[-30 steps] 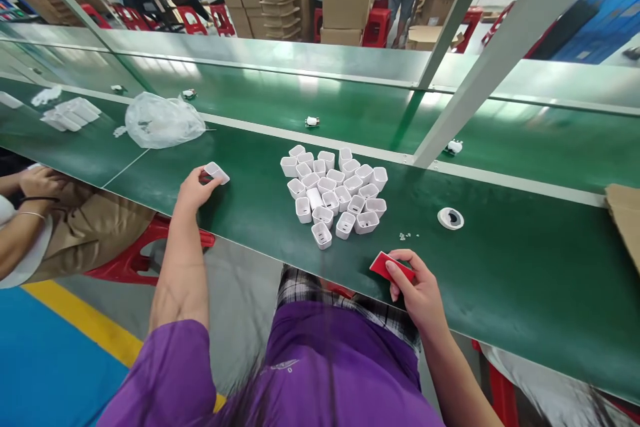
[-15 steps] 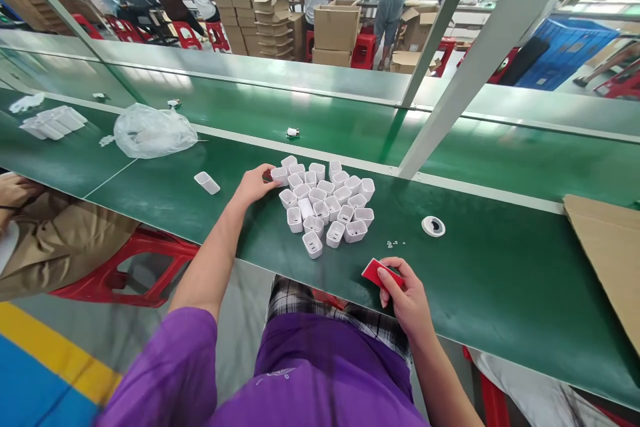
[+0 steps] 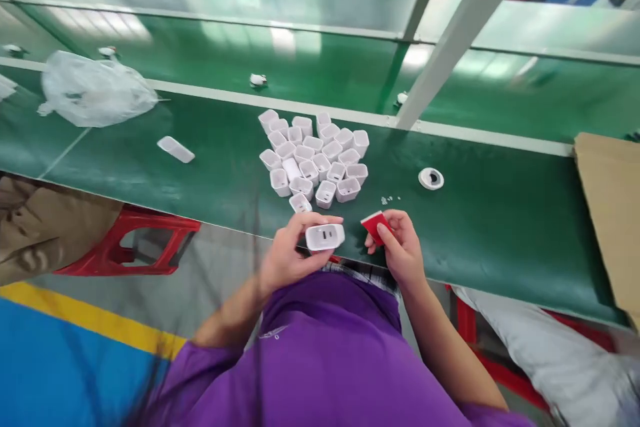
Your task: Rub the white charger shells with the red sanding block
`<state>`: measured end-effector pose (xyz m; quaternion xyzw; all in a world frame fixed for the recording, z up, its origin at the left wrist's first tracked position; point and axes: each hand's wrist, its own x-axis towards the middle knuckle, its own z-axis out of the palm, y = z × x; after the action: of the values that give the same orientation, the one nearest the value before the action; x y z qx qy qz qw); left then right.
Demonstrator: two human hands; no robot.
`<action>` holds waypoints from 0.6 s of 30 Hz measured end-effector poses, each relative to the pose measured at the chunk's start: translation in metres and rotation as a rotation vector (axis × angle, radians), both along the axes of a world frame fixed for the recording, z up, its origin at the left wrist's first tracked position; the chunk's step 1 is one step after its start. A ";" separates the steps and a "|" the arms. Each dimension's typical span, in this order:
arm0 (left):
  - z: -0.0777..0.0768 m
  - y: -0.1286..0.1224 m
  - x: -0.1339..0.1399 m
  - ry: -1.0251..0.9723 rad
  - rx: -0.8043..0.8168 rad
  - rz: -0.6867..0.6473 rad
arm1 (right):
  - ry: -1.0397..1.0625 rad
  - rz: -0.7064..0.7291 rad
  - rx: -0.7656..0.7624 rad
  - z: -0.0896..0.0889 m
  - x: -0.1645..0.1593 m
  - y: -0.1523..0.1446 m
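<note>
Left hand [image 3: 285, 255] grips one white plastic charger housing [image 3: 314, 239], open side with two slots facing the camera, held over the near edge of the green worktop [image 3: 225, 173]; right hand [image 3: 400, 247] pinches a red, white-edged piece [image 3: 376, 227] just beside it. Clustered white housings [image 3: 291, 170] stand beyond the hands, one stray housing [image 3: 176, 149] lying left near a clear plastic bag [image 3: 100, 93].

We find our left hand [image 3: 286, 251] and right hand [image 3: 401, 248] ahead of the shirt [image 3: 340, 357], fingers [image 3: 316, 219] curled, forearms [image 3: 235, 312] angled inward.
</note>
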<state>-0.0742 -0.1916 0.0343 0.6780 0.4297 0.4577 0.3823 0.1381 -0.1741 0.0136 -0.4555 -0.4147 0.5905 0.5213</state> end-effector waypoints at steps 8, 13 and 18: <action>-0.034 0.012 0.052 0.374 0.072 0.021 | -0.178 -0.054 -0.104 0.009 0.025 -0.006; -0.027 0.014 0.046 0.392 0.064 -0.018 | -0.258 0.086 -0.136 0.018 0.032 -0.009; -0.027 0.015 0.046 0.412 0.073 -0.051 | -0.210 0.172 -0.200 0.020 0.020 0.003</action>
<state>-0.0284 -0.1767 0.0072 0.7814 0.4647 0.3145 0.2732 0.1582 -0.1710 0.0333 -0.5271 -0.4435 0.6206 0.3746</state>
